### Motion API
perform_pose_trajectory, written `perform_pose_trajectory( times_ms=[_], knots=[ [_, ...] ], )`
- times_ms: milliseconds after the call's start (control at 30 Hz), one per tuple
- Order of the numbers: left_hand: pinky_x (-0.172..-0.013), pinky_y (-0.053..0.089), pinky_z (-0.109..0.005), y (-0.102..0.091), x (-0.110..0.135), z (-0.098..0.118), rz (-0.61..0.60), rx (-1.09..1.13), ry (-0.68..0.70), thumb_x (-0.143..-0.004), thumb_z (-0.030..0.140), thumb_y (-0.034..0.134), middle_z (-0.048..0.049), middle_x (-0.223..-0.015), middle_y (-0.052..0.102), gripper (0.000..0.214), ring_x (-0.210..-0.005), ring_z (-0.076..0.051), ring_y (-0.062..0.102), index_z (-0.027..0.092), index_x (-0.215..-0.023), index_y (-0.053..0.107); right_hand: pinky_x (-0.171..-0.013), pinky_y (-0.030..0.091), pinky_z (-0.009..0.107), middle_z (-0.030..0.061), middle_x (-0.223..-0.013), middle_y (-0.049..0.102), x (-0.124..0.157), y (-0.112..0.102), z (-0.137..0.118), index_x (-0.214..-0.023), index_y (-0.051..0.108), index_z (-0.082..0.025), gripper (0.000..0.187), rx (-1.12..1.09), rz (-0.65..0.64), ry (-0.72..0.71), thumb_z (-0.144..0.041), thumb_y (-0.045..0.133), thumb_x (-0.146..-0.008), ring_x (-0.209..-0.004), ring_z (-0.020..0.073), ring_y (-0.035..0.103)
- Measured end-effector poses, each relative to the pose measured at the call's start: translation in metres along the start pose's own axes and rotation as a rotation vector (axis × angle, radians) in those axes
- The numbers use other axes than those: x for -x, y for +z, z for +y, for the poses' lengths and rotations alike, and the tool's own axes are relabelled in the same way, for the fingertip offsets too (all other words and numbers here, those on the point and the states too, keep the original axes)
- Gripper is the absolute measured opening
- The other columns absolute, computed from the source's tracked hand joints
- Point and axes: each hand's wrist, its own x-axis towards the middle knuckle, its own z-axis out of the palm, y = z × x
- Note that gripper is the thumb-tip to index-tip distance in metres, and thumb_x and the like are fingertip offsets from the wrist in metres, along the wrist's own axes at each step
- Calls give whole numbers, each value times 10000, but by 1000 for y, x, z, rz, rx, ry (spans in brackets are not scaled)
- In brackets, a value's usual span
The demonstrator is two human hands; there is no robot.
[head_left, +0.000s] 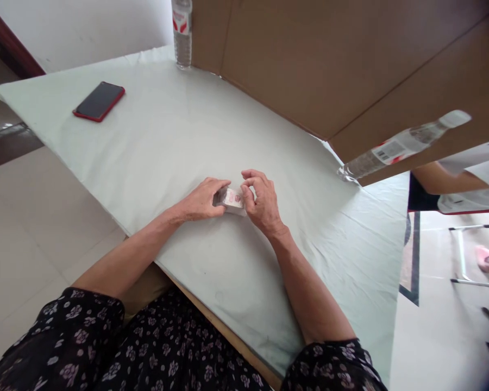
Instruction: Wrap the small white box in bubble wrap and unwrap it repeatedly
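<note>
Your left hand [204,200] and right hand [263,203] grip a small white pack [233,199], possibly cards, on the tabletop [167,136]; its red print is unreadable.

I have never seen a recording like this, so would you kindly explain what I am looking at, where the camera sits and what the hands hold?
There is no machine here. A person wears one camera on the head, looking down at their own bare hands. The left hand and right hand together grip a small white and red pack; I cannot tell what it is. They rest on a table under a white cloth. On it lie a red phone and two water bottles, beside a brown cardboard sheet. Another person's arm shows at the right.
</note>
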Motion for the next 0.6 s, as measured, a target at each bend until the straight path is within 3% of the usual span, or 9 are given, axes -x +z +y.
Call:
perform_pose_trajectory(
  times_ms=[200, 367, 500, 600],
  knots=[
    [-1146, 394, -483, 2, 1, 0, 26, 98, 36, -696, 245, 655, -144, -1456, 519, 879, -1315, -329, 500, 196, -1532, 387, -949, 480, 459, 128, -1230, 681, -14, -4, 4, -935, 523, -252, 142, -14, 1, 36, -313, 419, -1008, -1147, 259, 635],
    [-1118, 410, -488, 3, 0, 0, 10, 322, -12, -720, 353, 728, -167, -1457, 485, 926, -1285, -320, 523, 200, -1548, 341, -947, 485, 458, 117, -1216, 680, -27, -8, 7, -944, 524, -261, 172, 14, 25, 14, -345, 400, -1029, -1146, 255, 631],
    [-1027, 476, -472, 4, -3, 0, 14, 562, -68, -695, 406, 745, -177, -1397, 501, 944, -1174, -288, 593, 180, -1509, 323, -962, 484, 459, 122, -1201, 677, -41, -13, 10, -930, 519, -257, 176, 39, 61, -16, -336, 401, -1033, -1154, 257, 624],
    [-901, 518, -410, 3, -6, 2, 20, 703, -85, -665, 362, 743, -150, -1261, 587, 776, -1039, -247, 641, 165, -1343, 420, -977, 480, 466, 125, -1198, 671, -52, -13, 17, -928, 520, -253, 175, 53, 72, -16, -334, 403, -1031, -1153, 260, 618]
  ],
)
